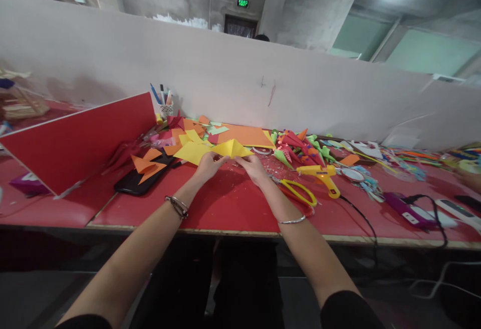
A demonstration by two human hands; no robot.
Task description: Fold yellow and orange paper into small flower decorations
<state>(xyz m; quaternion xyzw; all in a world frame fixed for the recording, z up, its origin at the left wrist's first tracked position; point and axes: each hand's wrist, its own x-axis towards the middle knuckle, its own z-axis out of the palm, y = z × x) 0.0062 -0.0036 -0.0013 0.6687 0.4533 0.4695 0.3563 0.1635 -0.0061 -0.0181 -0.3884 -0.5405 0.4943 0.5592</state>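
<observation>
A folded yellow paper (230, 147) lies on the red table (225, 204), partly raised into a peak. My left hand (209, 165) pinches its near left edge. My right hand (252, 167) pinches the near right edge. Both arms reach forward, and each wrist wears a bracelet. Another flat yellow sheet (191, 152) lies under the folded piece, to the left.
Yellow scissors (299, 192) and a yellow glue gun (322, 174) lie right of my hands. Orange paper (240, 134), coloured paper cones (296, 149) and scraps sit behind. A black phone (140, 179) and a red divider (78, 141) stand left. A pen cup (165, 107) is at the back.
</observation>
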